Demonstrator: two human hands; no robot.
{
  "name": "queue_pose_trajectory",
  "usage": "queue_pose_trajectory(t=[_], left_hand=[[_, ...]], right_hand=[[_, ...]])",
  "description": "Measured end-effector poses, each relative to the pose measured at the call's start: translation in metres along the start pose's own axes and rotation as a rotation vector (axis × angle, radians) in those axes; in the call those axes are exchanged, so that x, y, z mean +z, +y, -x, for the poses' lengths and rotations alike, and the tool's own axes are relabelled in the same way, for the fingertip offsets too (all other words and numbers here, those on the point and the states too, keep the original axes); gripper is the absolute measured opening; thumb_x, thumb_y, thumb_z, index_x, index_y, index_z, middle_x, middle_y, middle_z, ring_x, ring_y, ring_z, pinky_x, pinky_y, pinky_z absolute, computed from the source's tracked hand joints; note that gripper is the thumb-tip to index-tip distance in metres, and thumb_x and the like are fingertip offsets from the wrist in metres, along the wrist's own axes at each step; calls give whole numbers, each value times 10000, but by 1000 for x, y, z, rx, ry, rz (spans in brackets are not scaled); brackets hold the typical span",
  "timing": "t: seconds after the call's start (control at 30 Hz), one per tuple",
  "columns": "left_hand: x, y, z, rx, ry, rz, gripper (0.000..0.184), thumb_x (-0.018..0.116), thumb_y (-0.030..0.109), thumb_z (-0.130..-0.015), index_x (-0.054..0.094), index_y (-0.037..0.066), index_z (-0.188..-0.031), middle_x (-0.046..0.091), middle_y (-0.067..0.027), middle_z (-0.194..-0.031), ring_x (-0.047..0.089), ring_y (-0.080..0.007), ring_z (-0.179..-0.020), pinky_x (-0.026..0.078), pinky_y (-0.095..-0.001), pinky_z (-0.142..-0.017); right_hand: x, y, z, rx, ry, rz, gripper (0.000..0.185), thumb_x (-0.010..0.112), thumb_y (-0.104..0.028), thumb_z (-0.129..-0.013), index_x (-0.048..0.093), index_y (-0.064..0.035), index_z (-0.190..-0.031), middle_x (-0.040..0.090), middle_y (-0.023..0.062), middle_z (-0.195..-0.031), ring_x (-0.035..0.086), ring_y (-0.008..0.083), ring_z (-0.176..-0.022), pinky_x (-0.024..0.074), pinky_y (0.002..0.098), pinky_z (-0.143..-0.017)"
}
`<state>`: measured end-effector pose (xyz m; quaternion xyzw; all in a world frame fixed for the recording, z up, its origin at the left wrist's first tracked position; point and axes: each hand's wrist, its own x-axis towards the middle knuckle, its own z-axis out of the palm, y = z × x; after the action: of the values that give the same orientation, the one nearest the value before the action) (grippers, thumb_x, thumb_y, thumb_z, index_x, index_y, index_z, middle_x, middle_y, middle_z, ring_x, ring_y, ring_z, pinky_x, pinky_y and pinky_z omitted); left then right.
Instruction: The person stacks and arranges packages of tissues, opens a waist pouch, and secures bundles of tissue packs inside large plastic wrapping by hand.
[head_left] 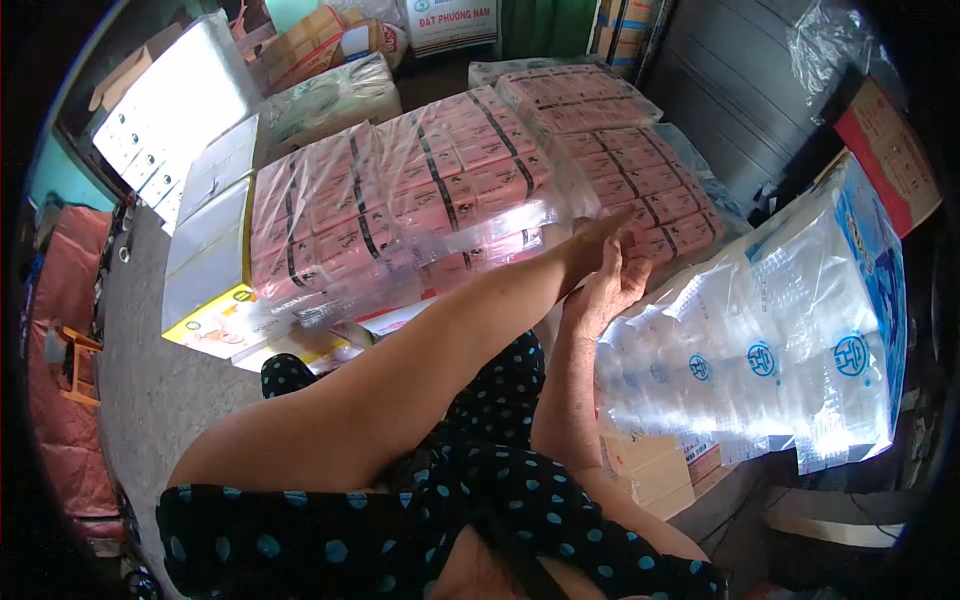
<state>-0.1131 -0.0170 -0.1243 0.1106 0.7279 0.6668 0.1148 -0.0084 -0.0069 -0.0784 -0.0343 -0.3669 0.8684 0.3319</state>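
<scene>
My left hand reaches across to the front of a pink pack bundle wrapped in clear plastic, and its fingers are partly hidden. Close beside it, my right hand has its thumb raised and its fingers apart, with nothing visible in it. Whether either hand touches the wrap, I cannot tell. Left of the hands lies a larger pink pack bundle with dark stripes. Just right of my right hand is a clear-wrapped bundle of white rolls with blue round logos.
White and yellow boxes stand at the left end of the pink bundles. A cardboard box lies under the roll bundle. A red and brown carton leans at right by a grey shutter. An orange stool is far left.
</scene>
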Motion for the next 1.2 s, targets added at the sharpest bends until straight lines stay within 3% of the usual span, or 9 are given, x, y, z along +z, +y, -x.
queue_pose_trajectory(t=[0.23, 0.43, 0.67, 0.7, 0.77, 0.93, 0.97, 1.07, 1.2], left_hand=[[3, -15, -26, 156, -16, -357, 692, 583, 518, -754, 384, 107, -1274, 440, -149, -1228, 490, -279, -1032, 405, -371, -833], [-3, -42, -40, 272, -25, -599, 684, 584, 506, -759, 377, 115, -1280, 452, -135, -1228, 491, -276, -1034, 395, -363, -842], [4, -88, -89, -98, 102, 132, 514, 560, 258, -796, 400, 169, -1276, 436, -128, -1255, 423, -220, -1099, 377, -344, -851], [3, -89, -88, -101, 106, 133, 514, 560, 258, -796, 400, 169, -1276, 436, -128, -1255, 423, -220, -1099, 377, -344, -851], [4, -63, -82, -176, 104, 430, 565, 590, 286, -784, 373, 137, -1284, 413, -150, -1261, 421, -245, -1087, 374, -358, -857], [1, -5, -47, -366, 80, 1166, 720, 666, 356, -754, 307, 57, -1302, 358, -204, -1276, 415, -307, -1058, 368, -392, -870], [1, 6, -41, -366, 81, 1164, 720, 666, 356, -754, 307, 57, -1302, 358, -204, -1276, 415, -307, -1058, 368, -392, -870], [0, 26, -29, -543, 356, 926, 675, 681, 402, -731, 406, 66, -1247, 381, -179, -1261, 417, -281, -1037, 364, -410, -870], [-13, -34, -64, -369, 115, 949, 652, 693, 427, -709, 462, 65, -1200, 401, -176, -1248, 424, -275, -1063, 377, -405, -863]], right_hand=[[-21, 11, -18, 59, 147, 121, 402, 556, -31, -747, 459, 5, -1136, 508, 78, -1045, 485, 169, -950, 399, 284, -828], [-29, 19, -25, 45, 155, 161, 423, 561, -30, -729, 458, 4, -1138, 499, 82, -1049, 475, 179, -968, 397, 298, -833], [-37, 25, -28, 103, 160, 183, 388, 544, -35, -764, 453, 16, -1138, 496, 113, -1074, 469, 207, -998, 364, 322, -902], [-37, 27, -27, 111, 173, 159, 384, 542, -30, -754, 460, 18, -1127, 507, 104, -1048, 482, 198, -970, 384, 315, -867], [-35, 28, -28, 120, 198, 107, 377, 540, -20, -735, 473, 22, -1104, 529, 86, -995, 507, 180, -913, 423, 299, -797], [-27, 20, -23, 245, 256, 111, 327, 538, -32, -761, 490, 4, -1082, 521, 96, -1048, 494, 187, -962, 403, 331, -833], [-27, 21, -22, 243, 239, 109, 322, 539, -39, -762, 493, 3, -1079, 522, 96, -1049, 495, 185, -960, 407, 333, -822], [-27, 24, -21, 241, 206, 104, 315, 540, -53, -765, 497, 1, -1072, 524, 97, -1051, 497, 181, -956, 416, 336, -800], [-33, 24, -23, 230, 163, 87, 333, 533, -66, -772, 481, 3, -1093, 519, 100, -1047, 500, 181, -937, 421, 340, -784]])
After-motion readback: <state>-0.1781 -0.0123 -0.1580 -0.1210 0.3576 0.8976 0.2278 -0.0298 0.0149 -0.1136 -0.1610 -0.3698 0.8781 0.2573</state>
